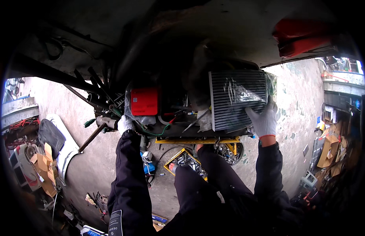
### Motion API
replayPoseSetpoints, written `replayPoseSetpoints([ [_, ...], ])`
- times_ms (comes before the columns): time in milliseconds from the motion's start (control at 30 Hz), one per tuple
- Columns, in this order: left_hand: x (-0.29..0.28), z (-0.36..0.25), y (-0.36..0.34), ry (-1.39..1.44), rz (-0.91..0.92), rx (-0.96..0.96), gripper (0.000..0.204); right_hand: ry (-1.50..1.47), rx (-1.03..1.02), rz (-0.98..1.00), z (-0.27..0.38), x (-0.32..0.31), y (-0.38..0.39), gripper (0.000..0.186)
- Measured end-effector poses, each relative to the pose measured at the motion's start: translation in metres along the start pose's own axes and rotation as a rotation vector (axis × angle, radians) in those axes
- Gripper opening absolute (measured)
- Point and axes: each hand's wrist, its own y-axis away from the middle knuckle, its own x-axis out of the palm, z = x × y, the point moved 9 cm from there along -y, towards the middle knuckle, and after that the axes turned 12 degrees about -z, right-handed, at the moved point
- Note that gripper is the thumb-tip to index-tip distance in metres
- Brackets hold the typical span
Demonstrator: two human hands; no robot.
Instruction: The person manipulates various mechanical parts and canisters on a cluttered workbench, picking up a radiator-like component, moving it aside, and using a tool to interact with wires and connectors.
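A pleated grey air filter in clear, shiny plastic stands at the right of the cluttered shelf. My right hand, in a white knit glove, holds its right edge, with the thumb on the pleated face. My left hand, also gloved, is curled at the shelf's left end, beside a red box in clear plastic. What its fingers grip is hidden. A green wire and a red-and-black thin tool lie between the two hands.
Long-handled tools stick out left of the shelf. A yellow tray of sockets or small metal parts sits below, near my legs. A white car panel and cardboard stand at left; more cardboard is at right. A red bundle hangs above.
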Motion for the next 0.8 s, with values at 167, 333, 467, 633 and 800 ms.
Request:
replayPoseSetpoints([
  [167, 0.009, 0.000, 0.001, 0.065, 0.028, -0.072, 0.045, -0.326, 0.218, 0.035, -0.030, 0.005, 0.002, 0.082],
  [333, 0.011, 0.009, -0.009, -0.016, -0.019, 0.062, 0.036, -0.747, 0.355, 0.207, -0.014, 0.004, 0.002, 0.036],
  [467, 0.017, 0.001, -0.002, 0.021, -0.020, 0.059, 0.028, -0.940, 0.546, 0.222, -0.052, -0.011, 0.004, 0.028],
  [633, 0.014, 0.015, -0.011, 0.096, -0.044, -0.014, 0.030, -1.473, 0.807, 0.229, -0.100, -0.032, 0.016, 0.039],
  [800, 0.022, 0.011, -0.010, -0.050, 0.023, 0.037, 0.025, -1.719, 1.117, 0.161, -0.195, -0.034, 0.048, 0.044],
])
